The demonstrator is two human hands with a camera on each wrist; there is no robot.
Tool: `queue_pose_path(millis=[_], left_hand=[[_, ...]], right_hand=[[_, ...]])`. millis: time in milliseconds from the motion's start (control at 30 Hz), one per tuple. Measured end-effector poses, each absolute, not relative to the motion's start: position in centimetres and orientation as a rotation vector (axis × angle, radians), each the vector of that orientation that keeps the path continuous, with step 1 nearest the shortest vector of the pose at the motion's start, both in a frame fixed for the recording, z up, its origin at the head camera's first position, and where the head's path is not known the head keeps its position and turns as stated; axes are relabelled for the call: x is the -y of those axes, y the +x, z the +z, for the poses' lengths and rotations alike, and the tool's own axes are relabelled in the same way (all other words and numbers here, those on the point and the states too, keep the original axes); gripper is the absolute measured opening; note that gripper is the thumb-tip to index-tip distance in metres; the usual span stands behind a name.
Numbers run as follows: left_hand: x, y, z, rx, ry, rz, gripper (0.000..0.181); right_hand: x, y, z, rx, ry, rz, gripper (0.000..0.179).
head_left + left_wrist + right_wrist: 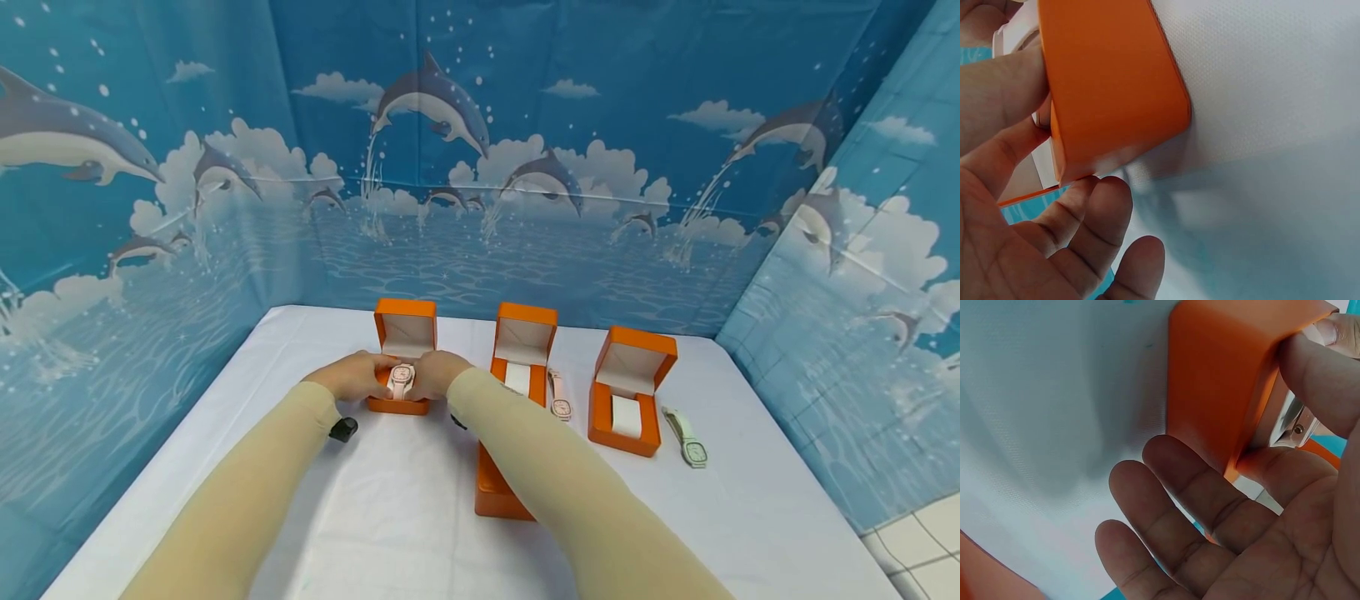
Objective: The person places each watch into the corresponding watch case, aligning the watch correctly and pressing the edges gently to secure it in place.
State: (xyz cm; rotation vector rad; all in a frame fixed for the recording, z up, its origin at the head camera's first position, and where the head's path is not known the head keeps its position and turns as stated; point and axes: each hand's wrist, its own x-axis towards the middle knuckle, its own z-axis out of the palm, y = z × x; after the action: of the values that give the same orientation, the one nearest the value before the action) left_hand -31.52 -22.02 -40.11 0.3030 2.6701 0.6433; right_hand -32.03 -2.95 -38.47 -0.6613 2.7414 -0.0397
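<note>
A pale pink wristwatch [402,375] sits in the left orange watch box [397,407], whose lid stands upright. On its left side, my left hand [354,375] reaches over the rim, thumb and forefinger gripping the watch. Opposite, my right hand [441,375] holds the watch's other side between thumb and forefinger. In the left wrist view, the orange box [1113,75] hides most of the watch, and the other fingers are spread loosely beside it. A metal part of the watch [1297,425] shows between thumb and forefinger in the right wrist view.
A second raised-lid box [527,314] and a third [643,340] hold white cushions. A pink watch [559,398] lies beside the second, a pale green watch [686,437] beside the third. Another orange box [504,502] is partly under my right forearm. A dolphin-print curtain [450,250] stands behind.
</note>
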Motion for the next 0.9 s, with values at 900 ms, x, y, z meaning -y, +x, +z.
queue_pose_path(millis=[900], left_hand=[[21.82,-31.88,-39.77,-2.676,0.364,0.545,0.066]], right_hand=[[2.82,-31.83,-38.45,-2.741,-0.691,0.020,0.054]])
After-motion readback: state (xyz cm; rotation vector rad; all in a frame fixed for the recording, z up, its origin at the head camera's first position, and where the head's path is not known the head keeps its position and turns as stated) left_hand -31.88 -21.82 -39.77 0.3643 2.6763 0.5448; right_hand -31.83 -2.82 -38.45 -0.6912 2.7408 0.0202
